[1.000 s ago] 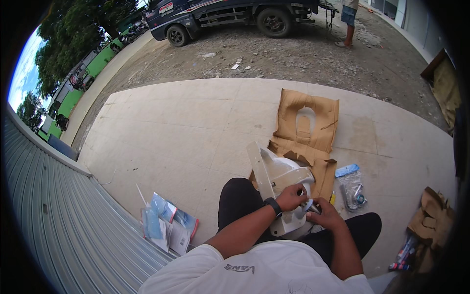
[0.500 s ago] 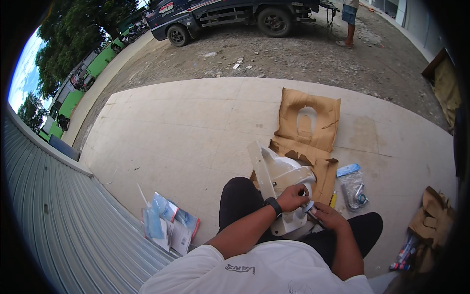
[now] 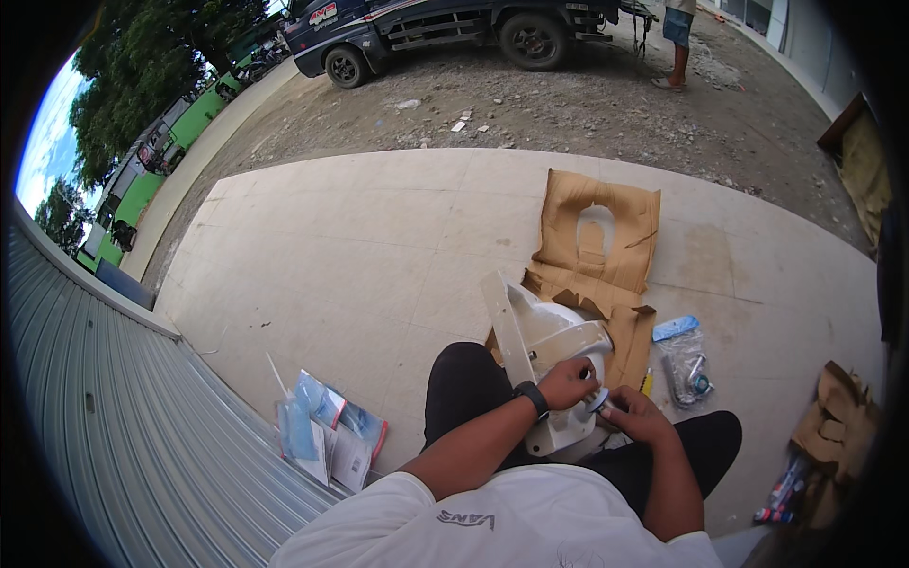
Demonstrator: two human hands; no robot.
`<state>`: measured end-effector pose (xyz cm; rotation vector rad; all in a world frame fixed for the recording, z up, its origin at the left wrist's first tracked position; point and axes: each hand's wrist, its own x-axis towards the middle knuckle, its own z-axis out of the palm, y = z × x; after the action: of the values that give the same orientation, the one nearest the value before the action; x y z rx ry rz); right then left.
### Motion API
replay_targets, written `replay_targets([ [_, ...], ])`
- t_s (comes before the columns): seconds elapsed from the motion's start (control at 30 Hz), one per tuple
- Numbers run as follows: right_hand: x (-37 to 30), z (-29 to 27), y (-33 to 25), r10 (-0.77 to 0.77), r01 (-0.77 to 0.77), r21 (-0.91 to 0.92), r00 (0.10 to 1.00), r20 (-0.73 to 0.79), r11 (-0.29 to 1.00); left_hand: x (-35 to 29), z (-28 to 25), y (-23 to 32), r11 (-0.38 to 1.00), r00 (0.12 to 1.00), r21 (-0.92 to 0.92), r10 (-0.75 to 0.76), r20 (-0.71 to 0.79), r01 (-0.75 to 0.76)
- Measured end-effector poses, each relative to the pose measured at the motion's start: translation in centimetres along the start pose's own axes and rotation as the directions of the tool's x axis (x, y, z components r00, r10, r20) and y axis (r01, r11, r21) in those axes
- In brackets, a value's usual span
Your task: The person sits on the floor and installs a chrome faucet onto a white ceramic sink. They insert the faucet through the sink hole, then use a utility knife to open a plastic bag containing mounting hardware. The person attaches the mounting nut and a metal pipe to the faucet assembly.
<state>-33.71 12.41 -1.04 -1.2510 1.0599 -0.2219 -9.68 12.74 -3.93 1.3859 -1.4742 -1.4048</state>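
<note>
A white ceramic washbasin (image 3: pixel 554 331) rests tilted, underside up, between my bent legs. My left hand (image 3: pixel 568 382), with a dark watch on its wrist, is closed at a fitting on the basin's underside; its fingertips pinch near the upper part. Just to the right, my right hand (image 3: pixel 636 414) is closed around the lower part of the same small fitting, which has a pale bluish ring (image 3: pixel 597 400). My fingers hide most of the fitting's shape. A yellow-and-black tool (image 3: pixel 647 382) lies partly hidden beyond my right hand.
Torn brown cardboard (image 3: pixel 615 227) lies under and beyond the basin. On the right are a clear bag of metal fittings (image 3: pixel 686 369) and crumpled cardboard (image 3: pixel 835 417). Plastic packets (image 3: pixel 331 421) lie left, by a corrugated metal shutter (image 3: pixel 142 407). Beyond the tiles stand a truck (image 3: pixel 454 33) and a person (image 3: pixel 677 43).
My right hand has shifted its grip slightly at the fitting, and a dark slender piece below its fingers no longer shows. My left hand and the basin stay nearly in place.
</note>
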Motion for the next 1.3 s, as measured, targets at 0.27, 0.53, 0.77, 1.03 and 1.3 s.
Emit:
replay_targets([
  [0.27,-0.5,0.1,-0.4,-0.144,0.112,-0.264,0.984,-0.103,0.958,0.1,0.0,1.1,0.997,0.997,0.007,-0.072,-0.025,0.072],
  [0.53,-0.2,-0.6,0.1,-0.064,0.064,0.010,0.995,0.081,0.998,-0.4,0.0,1.3,1.000,0.999,-0.013,0.023,-0.039,-0.023],
  [0.77,-1.1,1.4,-1.8,-0.218,0.084,-0.516,0.955,-0.204,0.853,0.3,0.2,0.5,0.993,0.995,0.107,-0.032,-0.091,0.042],
  [1.03,0.2,0.1,0.2,-0.065,0.065,-0.008,0.997,-0.042,0.998,-0.2,0.0,0.5,0.999,0.998,0.039,0.031,-0.056,-0.029],
  [1.3,-1.3,1.7,-2.3,-0.393,0.228,-0.564,0.900,-0.189,0.794,0.4,0.0,0.5,0.997,0.992,0.059,-0.046,-0.114,0.053],
])
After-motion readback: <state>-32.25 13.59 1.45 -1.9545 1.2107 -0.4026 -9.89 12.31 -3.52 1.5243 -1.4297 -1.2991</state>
